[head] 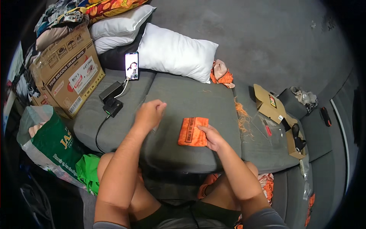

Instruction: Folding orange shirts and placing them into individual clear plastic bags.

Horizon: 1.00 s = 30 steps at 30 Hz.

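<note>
My right hand [214, 138] grips the right edge of a folded orange fabric piece [193, 132], thumb on top. The fabric bears a dark printed band of writing and lies low over the grey cushioned seat [183, 100]. My left hand [150, 115] is raised to the left of the fabric, apart from it. Its fingers are curled in with the thumb against them. Whether something small is pinched there cannot be seen.
Left are a lit phone [131, 65], black power adapters [113, 107], a cardboard box [68, 71] and a green bag [53, 140]. A white pillow [177, 53] lies behind. Right are orange loose threads [242, 114], a red-handled tool [268, 128] and an open small box [296, 143].
</note>
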Available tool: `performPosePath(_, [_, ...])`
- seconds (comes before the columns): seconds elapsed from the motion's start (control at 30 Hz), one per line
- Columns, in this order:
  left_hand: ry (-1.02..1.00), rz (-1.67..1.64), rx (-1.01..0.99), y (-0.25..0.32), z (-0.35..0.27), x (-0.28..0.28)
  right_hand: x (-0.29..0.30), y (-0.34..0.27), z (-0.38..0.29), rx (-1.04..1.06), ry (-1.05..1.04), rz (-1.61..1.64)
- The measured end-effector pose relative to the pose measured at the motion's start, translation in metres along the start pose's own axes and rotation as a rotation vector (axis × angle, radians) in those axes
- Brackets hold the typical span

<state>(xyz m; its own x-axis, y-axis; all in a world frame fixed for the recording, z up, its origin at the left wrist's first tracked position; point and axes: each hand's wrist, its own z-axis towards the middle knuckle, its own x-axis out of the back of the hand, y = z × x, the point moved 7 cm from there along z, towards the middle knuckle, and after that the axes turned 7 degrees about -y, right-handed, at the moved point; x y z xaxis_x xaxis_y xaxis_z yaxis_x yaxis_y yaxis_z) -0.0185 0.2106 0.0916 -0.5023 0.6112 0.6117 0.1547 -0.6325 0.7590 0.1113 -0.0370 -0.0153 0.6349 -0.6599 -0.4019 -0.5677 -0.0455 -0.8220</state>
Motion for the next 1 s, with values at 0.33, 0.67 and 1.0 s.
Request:
performPosePath(0.33, [-0.047,0.380,-0.269,-0.005,-0.037,-0.075,-0.002,-0.005,-0.026,0.131,0.046,0.230])
performPosePath(0.67, [-0.101,0.588,-0.279,0.012,-0.036,-0.086,0.005,-0.016,-0.034,0.145,-0.011,0.305])
performPosePath(1.0, [-0.158,0.583,-0.293,0.008,-0.030,-0.084,0.002,-0.024,-0.045,0.150,-0.021,0.284])
